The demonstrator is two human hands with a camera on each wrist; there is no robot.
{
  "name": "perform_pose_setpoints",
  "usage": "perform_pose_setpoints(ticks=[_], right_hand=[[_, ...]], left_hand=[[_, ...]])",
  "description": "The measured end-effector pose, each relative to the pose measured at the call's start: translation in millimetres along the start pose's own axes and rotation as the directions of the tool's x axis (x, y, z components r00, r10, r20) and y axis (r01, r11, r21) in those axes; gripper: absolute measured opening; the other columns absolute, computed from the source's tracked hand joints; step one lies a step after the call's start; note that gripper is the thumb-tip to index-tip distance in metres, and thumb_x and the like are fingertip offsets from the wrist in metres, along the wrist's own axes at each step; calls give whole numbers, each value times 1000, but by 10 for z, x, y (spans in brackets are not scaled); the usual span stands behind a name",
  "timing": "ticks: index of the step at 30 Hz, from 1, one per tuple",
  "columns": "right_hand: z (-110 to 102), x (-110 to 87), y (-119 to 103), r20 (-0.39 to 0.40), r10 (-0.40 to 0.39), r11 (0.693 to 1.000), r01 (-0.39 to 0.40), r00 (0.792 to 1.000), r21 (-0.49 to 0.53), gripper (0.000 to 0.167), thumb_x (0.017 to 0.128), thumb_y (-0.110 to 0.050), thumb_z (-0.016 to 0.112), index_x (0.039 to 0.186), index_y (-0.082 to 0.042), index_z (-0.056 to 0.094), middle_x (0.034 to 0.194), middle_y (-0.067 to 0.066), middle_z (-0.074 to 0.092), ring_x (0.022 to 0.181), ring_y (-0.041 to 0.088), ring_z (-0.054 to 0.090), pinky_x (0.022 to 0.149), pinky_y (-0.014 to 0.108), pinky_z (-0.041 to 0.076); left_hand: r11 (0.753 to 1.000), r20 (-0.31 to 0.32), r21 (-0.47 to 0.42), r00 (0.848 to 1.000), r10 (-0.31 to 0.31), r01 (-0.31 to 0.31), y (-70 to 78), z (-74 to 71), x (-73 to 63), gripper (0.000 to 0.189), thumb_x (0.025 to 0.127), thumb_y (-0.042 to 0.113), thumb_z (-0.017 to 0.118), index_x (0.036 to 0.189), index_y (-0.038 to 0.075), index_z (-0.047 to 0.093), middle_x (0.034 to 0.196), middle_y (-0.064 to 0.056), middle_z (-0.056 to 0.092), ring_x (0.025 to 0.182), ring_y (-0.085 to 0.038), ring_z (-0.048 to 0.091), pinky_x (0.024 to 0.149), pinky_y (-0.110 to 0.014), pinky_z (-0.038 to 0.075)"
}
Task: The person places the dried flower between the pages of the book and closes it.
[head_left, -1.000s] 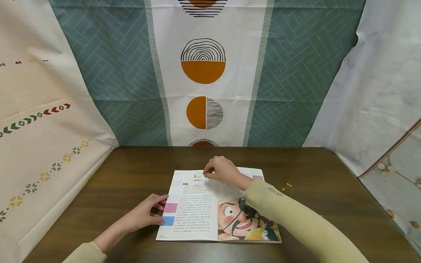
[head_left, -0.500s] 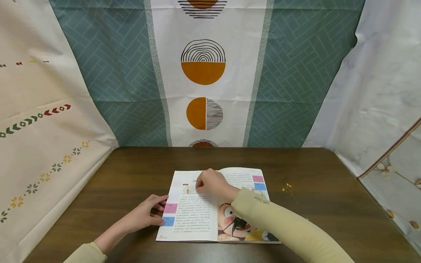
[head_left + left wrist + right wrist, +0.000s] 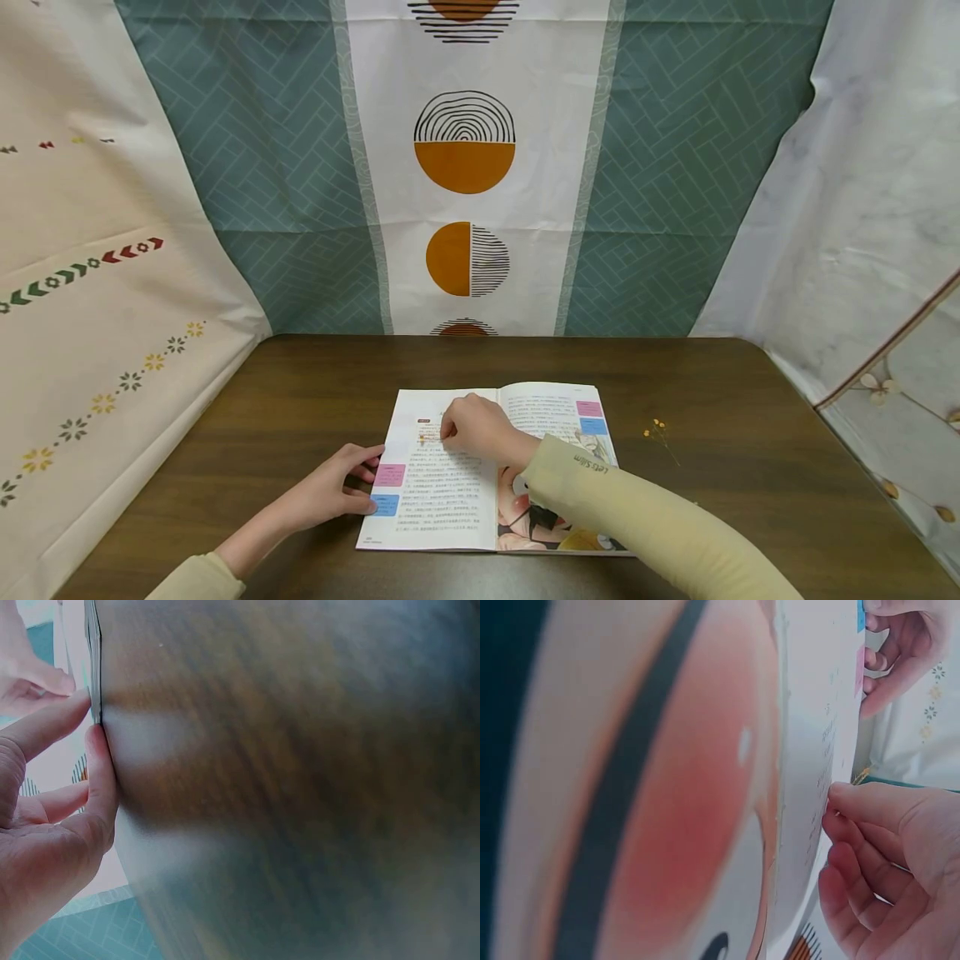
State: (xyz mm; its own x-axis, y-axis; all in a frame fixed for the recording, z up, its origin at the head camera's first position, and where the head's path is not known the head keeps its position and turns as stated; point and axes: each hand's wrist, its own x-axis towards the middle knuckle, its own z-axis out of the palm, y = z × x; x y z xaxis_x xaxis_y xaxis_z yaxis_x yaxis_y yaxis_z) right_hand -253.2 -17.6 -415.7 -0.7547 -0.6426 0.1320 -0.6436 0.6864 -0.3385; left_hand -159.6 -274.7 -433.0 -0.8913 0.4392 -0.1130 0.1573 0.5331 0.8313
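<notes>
Widest of all is the patterned cloth (image 3: 285, 167) hanging behind the table (image 3: 720, 392), whose dark wood carries everything I have in front of me. On it my book (image 3: 442, 504) lies spread open, text on the left page, a big cartoon face (image 3: 517, 508) on the right one, partly covered by my right sleeve (image 3: 645, 512). That sleeve hangs low across the page; if I drew the arm back carelessly, I think it could drag the paper or catch the loose sprig (image 3: 657, 431) lying on the table, well apart from the book's right edge.

My left hand (image 3: 333, 487) is half spread, fingertips touching the book's left edge beside the pink tab (image 3: 389, 475) and blue tab (image 3: 385, 505); how hard they press I cannot tell. Too light a touch and the book might slip or a page lift, shifting whatever rests there.

My right hand (image 3: 480, 429) has thumb and forefinger pinched together on a thin stem, over the upper part of the left page. The smallest thing is this yellow sprig (image 3: 422, 440), its head poking out past my fingertips; whether it touches the paper I cannot tell. Squeezing or twisting could snap the stem or shed its tiny flowers, and a sticky fingertip might pull it askew as I let go
</notes>
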Motion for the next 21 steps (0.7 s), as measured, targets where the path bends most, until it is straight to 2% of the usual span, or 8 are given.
perform_pose_setpoints(ticks=[13,21], right_hand=[[-4,-22,0,4,-5,1000,5,1000,15,7,83,-16,78,77,-21,78,75,-9,71,65,0,53,59,17,42],[-37,-35,19,60,22,1000,-23,998,16,3,83,-21,78,82,-21,76,70,-11,62,64,3,50,57,19,40]], left_hand=[[1000,-4,6,1000,2,-2,8,1,8,80,82,4,77,145,-15,33,127,-26,42,110,-29,50,81,-25,56],[1000,-4,10,1000,5,-4,16,3,-1,80,82,5,77,145,-16,33,127,-26,42,110,-29,50,81,-25,56]])
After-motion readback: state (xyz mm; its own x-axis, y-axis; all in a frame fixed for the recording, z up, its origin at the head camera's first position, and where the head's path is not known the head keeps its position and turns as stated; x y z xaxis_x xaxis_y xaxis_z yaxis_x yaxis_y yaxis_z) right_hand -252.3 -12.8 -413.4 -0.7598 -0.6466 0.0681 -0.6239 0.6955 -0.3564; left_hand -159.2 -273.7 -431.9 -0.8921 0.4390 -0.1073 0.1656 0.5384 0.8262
